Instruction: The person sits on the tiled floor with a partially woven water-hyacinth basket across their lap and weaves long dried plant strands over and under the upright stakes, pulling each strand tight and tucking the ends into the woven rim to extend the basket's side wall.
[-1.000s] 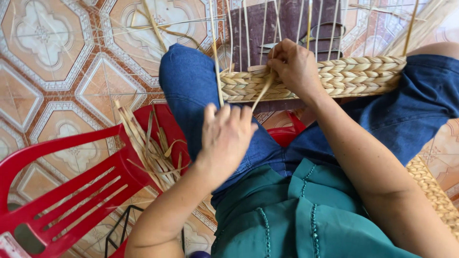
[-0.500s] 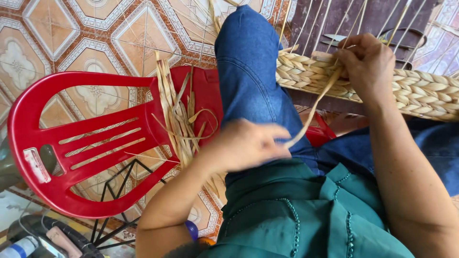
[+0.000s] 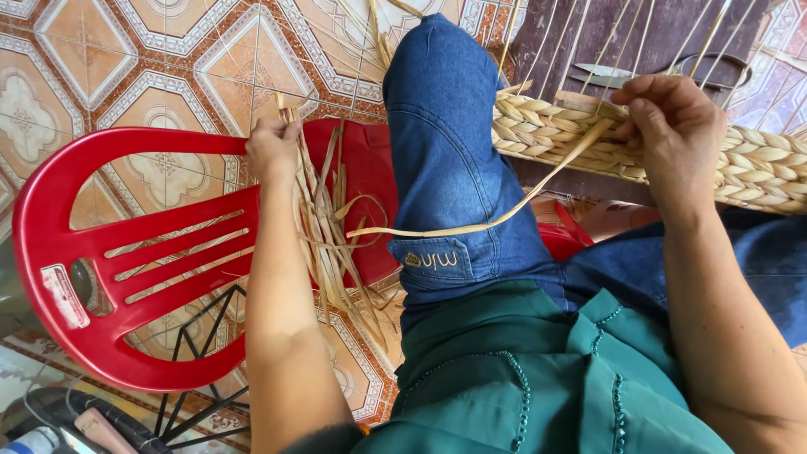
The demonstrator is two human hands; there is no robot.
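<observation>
Step in hand: weaving dried straw into a braided band, currently at the point of fetching fresh material.

Your right hand [image 3: 677, 139] sits on the woven band [image 3: 756, 168], which lies across your lap at far right, on top of a dark board. The thumb and fingers are pinched shut on the end of a long flat straw strip [image 3: 504, 214] right where it meets the braid. That strip trails loose to the left, across your blue-jeaned thigh [image 3: 445, 160], ending near the chair seat.

Your left hand [image 3: 271, 147] reaches out left to the bundle of loose straw strips [image 3: 324, 227] lying over the seat of the red plastic chair [image 3: 109, 252]. The fingers are curled closed around the far ends of a few strands; how many, you cannot tell from this angle.

Upright warp strands [image 3: 580, 42] rise from the band at the far edge. A pair of scissors [image 3: 664, 71] lies on the board just beyond the braid, untouched.

Judgement: the weave is paused with the working strand anchored. The next move seems to call for separating a single strip from the bundle without dragging the rest off the chair, while keeping the right-hand pinch firm so that the braid does not loosen.
</observation>
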